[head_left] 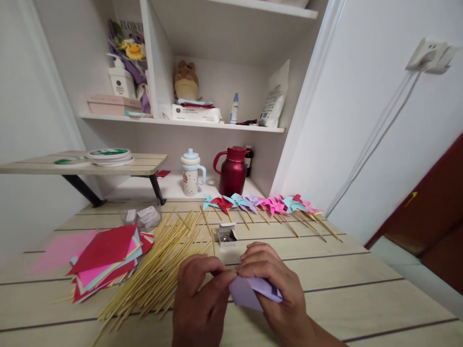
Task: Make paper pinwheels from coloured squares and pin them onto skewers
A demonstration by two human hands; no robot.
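A folded sheet of light purple paper (246,293) is in my right hand (277,284), its fingers closed over the top and the thumb side beneath. At the paper's left edge, the thumb and forefinger of my left hand (202,294) are pinched together; a small item between them could be hidden. Just beyond my hands stands an opened little white box (227,241) of shiny metal pins (227,237). Thin wooden sticks (155,270) lie in a loose heap beside my left hand. Behind, finished paper pinwheels (249,203) on sticks lie in a row.
At left lies a stack of coloured paper squares (104,248), with a clear container of small boxes (146,217) behind it. A raised wooden stand (144,164) holds rolls of tape (110,156). A cup (190,178) and a red jug (233,171) stand at the back under shelves (181,123).
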